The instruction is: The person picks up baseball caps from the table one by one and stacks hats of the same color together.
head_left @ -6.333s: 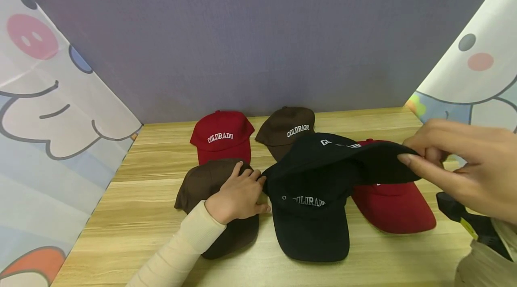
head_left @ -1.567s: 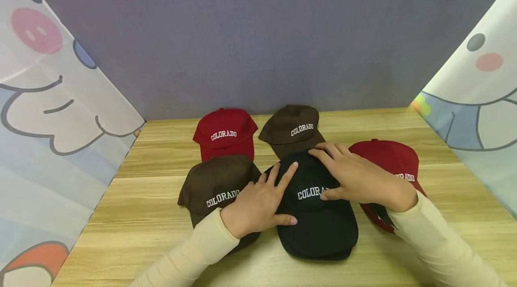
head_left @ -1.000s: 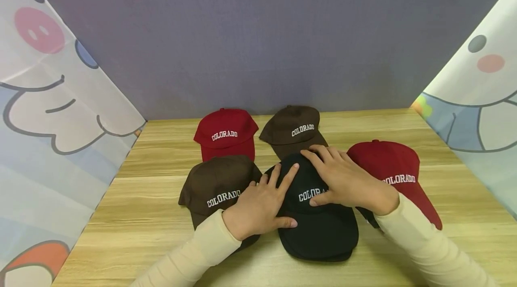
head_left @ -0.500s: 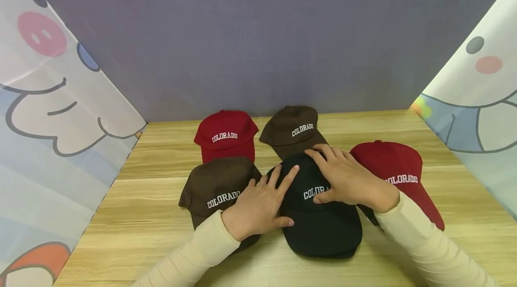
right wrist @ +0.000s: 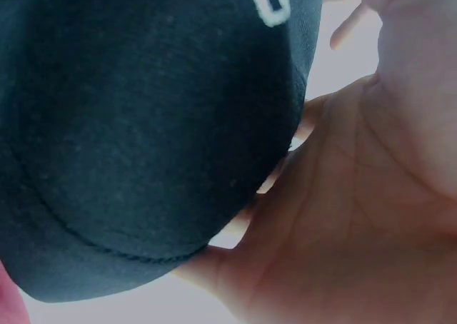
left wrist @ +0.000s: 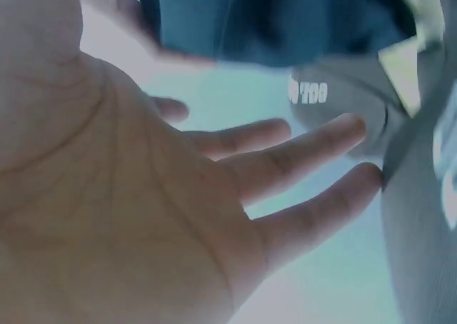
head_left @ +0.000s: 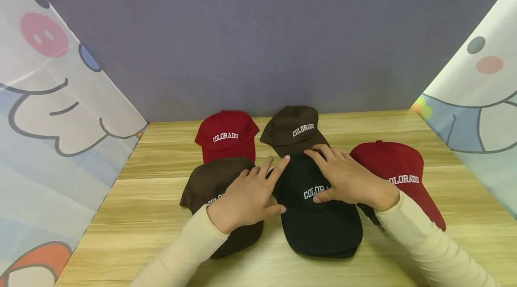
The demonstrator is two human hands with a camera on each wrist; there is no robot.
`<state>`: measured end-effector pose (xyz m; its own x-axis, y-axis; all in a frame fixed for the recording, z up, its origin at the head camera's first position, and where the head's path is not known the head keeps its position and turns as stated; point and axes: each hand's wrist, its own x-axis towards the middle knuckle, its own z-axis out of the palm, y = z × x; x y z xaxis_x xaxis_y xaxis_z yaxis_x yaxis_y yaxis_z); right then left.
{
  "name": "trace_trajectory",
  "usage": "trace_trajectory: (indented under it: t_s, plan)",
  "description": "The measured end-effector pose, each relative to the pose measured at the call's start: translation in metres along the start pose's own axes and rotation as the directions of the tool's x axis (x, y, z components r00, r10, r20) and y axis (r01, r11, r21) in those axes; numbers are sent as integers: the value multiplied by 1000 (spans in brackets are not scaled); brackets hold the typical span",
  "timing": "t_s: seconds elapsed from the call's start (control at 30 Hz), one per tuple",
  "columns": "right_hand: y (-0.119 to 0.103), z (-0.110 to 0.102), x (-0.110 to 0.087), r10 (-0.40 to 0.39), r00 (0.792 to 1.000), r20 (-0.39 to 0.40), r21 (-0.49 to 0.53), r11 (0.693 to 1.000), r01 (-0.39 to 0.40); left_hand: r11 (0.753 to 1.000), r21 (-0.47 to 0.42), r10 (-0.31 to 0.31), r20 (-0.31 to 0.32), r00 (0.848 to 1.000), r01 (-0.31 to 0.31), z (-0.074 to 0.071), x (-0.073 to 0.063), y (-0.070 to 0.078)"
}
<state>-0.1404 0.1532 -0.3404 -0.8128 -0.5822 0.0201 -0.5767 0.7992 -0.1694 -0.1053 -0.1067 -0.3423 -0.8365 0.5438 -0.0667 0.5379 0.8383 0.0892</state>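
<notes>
Two black baseball caps lie nested, the upper black cap point(head_left: 319, 228) lettered COLORADO, with the lower one's brim edge peeking out beneath. My right hand point(head_left: 351, 179) rests on the upper cap's right side, thumb on the lettering and fingers spread over the crown. The right wrist view shows the fingers passing behind the crown's edge. My left hand point(head_left: 246, 197) hovers over the front brown cap point(head_left: 212, 179), partly hiding its lettering. Its fingers are spread toward the black crown. In the left wrist view, the palm shows nothing held.
Behind stand a red cap point(head_left: 226, 130) and another brown cap point(head_left: 291, 125), in a back row near the grey wall point(head_left: 258, 40). Another red cap point(head_left: 385, 161) sits right of the black pair, partly behind my right forearm. Cartoon-printed panels flank the wooden table point(head_left: 141, 188).
Earlier my right hand held the upper black cap by its brim; now it sits over the other. My left hand has just come off the black crown, moving left.
</notes>
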Motion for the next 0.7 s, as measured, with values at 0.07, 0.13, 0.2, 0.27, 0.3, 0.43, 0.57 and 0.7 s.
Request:
trace_trajectory:
  t_s: [0.07, 0.13, 0.2, 0.27, 0.3, 0.43, 0.57, 0.7]
  plan:
    - [1, 0, 0, -3, 1000, -5, 3, 1000, 3, 1000, -20, -12, 1, 1000, 12, -9, -2, -8]
    - [1, 1, 1, -6, 1000, -10, 4, 1000, 6, 999, -46, -22, 8, 1000, 22, -18, -5, -19]
    - [2, 2, 1, -9, 1000, -14, 8, 1000, 9, 996, -84, -25, 13, 1000, 26, -29, -11, -31]
    - [2, 2, 2, -9, 1000, -13, 15, 1000, 10, 991, -125, -38, 18, 999, 40, -39, -17, -46]
    - [2, 3, 2, -10, 1000, -12, 17, 1000, 10, 989, -143, -47, 15, 999, 48, -43, -21, -53]
    - [2, 4, 3, -13, 1000, -5, 24, 1000, 13, 972, -200, -120, 31, 992, 123, -50, -37, -86]
    - [3, 5, 3, -17, 1000, 4, 29, 999, 17, 951, -250, -165, 84, 983, 181, -48, -51, -116]
    - [3, 4, 2, -25, 1000, 5, 33, 999, 25, 939, -263, -189, 149, 971, 223, -49, -59, -135]
